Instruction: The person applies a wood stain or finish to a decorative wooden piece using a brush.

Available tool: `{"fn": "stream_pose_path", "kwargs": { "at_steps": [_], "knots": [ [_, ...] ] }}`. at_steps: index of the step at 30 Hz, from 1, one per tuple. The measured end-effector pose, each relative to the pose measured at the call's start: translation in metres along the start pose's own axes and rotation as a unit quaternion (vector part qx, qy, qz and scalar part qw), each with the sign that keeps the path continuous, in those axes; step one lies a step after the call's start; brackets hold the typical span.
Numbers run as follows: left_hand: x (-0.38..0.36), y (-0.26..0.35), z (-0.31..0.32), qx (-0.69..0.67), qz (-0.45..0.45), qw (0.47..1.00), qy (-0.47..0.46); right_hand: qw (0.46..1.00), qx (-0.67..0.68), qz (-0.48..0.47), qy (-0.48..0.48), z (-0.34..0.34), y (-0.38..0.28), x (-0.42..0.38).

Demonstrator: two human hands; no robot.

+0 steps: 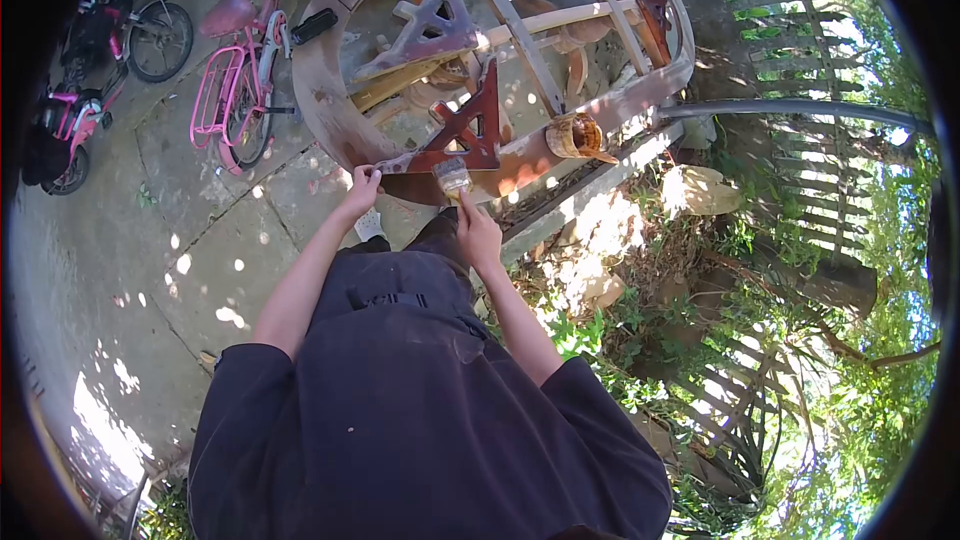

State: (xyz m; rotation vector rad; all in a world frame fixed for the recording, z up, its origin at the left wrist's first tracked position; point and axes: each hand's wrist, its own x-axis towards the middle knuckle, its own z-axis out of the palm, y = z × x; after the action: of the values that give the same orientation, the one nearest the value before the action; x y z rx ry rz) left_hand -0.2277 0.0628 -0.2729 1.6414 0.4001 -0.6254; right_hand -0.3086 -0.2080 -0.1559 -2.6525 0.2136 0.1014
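Observation:
My right hand is closed round the handle of a flat paintbrush. The bristles are at the lower edge of a triangular wooden bracket with cut-outs, mostly coated shiny red-brown. My left hand pinches the bracket's narrow left end, which looks paler and greyish. Underneath lies a large oval wooden frame with crossbars. A cut-open container with brown liquid or stain inside stands on the frame's near rim, right of the brush.
A second bracket, dull and purplish, rests across the frame; a red-brown one is at its far right. Pink bicycles stand on the concrete at left. A grey pipe, plants and slatted wood are at right.

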Motion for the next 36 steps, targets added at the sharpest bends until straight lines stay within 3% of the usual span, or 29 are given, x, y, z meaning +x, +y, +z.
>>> {"fn": "stream_pose_path", "kwargs": {
  "at_steps": [2, 3, 8, 11, 14, 15, 16, 18, 19, 20, 22, 23, 24, 27, 32, 35, 36],
  "knots": [
    [0.003, -0.001, 0.001, 0.002, 0.003, 1.000, -0.002, 0.999, 0.025, 0.029, 0.030, -0.004, 0.003, 0.002],
    [0.003, -0.004, 0.000, 0.006, 0.004, 1.000, -0.001, 0.992, 0.035, 0.100, 0.072, -0.001, 0.008, 0.008],
    [0.001, -0.004, -0.001, 0.013, 0.001, 1.000, -0.002, 0.999, 0.008, -0.026, 0.023, -0.002, 0.006, 0.003],
    [0.003, -0.004, 0.001, 0.009, 0.001, 1.000, 0.002, 0.991, 0.044, 0.111, 0.062, -0.005, 0.007, 0.010],
    [0.007, -0.015, 0.000, 0.005, 0.008, 1.000, 0.009, 0.995, 0.040, 0.079, 0.036, -0.004, 0.005, 0.014],
    [0.007, -0.013, 0.002, 0.002, 0.013, 1.000, 0.008, 1.000, 0.013, -0.004, 0.023, -0.008, 0.002, 0.011],
    [0.007, -0.010, 0.002, 0.002, 0.016, 1.000, 0.005, 1.000, 0.011, -0.003, 0.026, -0.013, 0.001, 0.013],
    [0.005, -0.006, 0.002, 0.014, 0.007, 1.000, 0.011, 0.992, 0.004, 0.123, -0.005, -0.021, 0.002, 0.019],
    [0.003, -0.005, 0.002, 0.012, 0.005, 1.000, 0.012, 0.983, 0.046, 0.173, 0.043, -0.022, 0.004, 0.024],
    [0.002, -0.004, 0.002, 0.011, 0.006, 1.000, 0.011, 0.983, 0.045, 0.172, 0.041, -0.020, 0.004, 0.026],
    [0.001, -0.004, 0.000, 0.014, 0.008, 1.000, 0.007, 0.997, 0.007, 0.062, 0.037, -0.010, 0.012, 0.028],
    [0.001, -0.003, 0.000, 0.000, 0.006, 1.000, 0.002, 0.997, 0.017, -0.049, 0.062, -0.005, 0.016, 0.025],
    [0.004, -0.005, 0.000, -0.016, 0.005, 1.000, -0.003, 0.997, 0.016, -0.049, 0.064, -0.009, 0.013, 0.027],
    [0.007, -0.009, 0.003, -0.003, 0.021, 1.000, 0.012, 0.985, 0.031, 0.162, 0.049, -0.018, 0.008, 0.038],
    [0.004, -0.003, 0.000, 0.004, 0.011, 1.000, 0.006, 1.000, -0.018, 0.020, -0.007, -0.018, 0.007, 0.043],
    [0.010, -0.013, 0.003, 0.006, 0.014, 1.000, 0.009, 0.979, 0.037, 0.188, 0.061, -0.024, 0.003, 0.051],
    [0.009, -0.013, 0.001, 0.009, 0.019, 1.000, 0.006, 0.980, 0.038, 0.187, 0.059, -0.022, 0.006, 0.052]
  ]
}}
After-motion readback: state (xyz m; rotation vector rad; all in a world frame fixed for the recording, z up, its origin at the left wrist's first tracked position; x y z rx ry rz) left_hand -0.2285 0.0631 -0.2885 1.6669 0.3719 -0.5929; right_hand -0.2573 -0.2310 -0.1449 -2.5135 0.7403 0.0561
